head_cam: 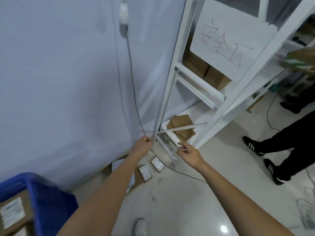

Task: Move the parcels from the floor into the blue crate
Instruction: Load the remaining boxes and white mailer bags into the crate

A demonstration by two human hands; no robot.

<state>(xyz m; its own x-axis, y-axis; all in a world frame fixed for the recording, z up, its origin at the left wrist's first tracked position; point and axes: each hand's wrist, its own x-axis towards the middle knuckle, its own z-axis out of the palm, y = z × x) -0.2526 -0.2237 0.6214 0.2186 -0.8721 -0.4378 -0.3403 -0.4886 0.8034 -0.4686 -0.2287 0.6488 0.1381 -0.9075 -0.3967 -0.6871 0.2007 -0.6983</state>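
A white curtain (59, 74) fills the left of the scene beside a white metal rack (226, 92) bearing a hand-lettered sign (226, 36). At lower left, the blue crate (47, 200) already holds labelled parcels (12, 213). A bystander's black-trousered legs (293, 142) stand at right. Both arms reach forward: the left hand (143, 144) has its fingers curled around a thin dark cable (134, 99) hanging down the curtain, while the right hand (190, 155) is spread, fingers loose, holding nothing. Two small parcels (157, 164) (144, 172) lie on the floor (187, 201) between the forearms.
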